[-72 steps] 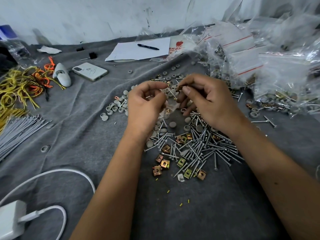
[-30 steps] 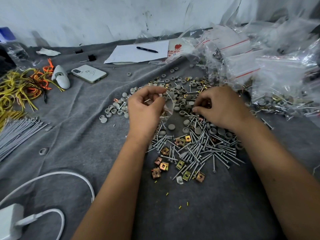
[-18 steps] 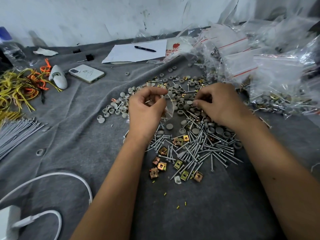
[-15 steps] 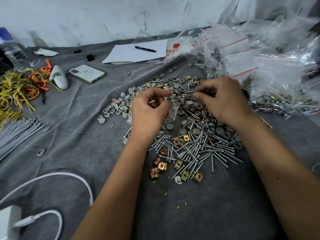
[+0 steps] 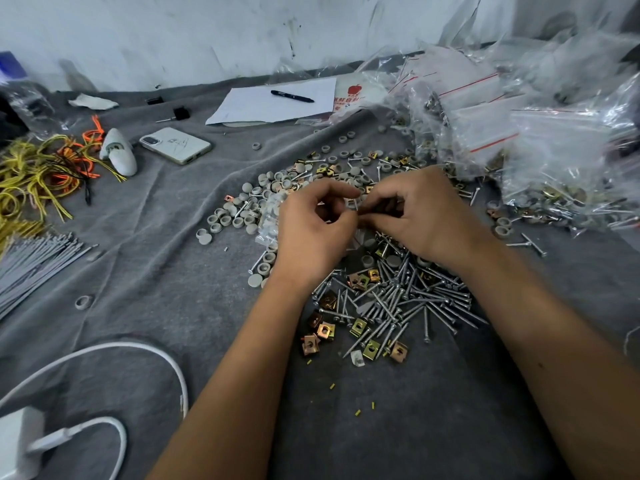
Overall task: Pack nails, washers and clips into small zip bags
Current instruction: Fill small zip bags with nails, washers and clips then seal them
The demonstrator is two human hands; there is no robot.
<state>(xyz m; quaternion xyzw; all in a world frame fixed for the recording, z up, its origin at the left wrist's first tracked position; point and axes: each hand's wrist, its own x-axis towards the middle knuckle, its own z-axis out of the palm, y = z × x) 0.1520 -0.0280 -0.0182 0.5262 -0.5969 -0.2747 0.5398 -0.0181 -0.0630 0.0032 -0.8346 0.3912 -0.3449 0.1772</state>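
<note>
**Right hand brings its pick to the bag**

The left hand (image 5: 311, 233) pinches a small zip bag (image 5: 268, 220) open. The right hand (image 5: 420, 216), at the pile half a second ago, now meets it, apparently feeding in a nail. Nails (image 5: 408, 303), washers (image 5: 239, 216) and clips (image 5: 325, 330) litter the grey-clothed surface (image 5: 156, 265) below a scuffed white wall (image 5: 207, 32).

A white plastic bag (image 5: 356, 95) in the upper centre of the frame carries a red apple logo above red Chinese characters, possibly "鲜" among them; they are too blurred to read with confidence.
</note>
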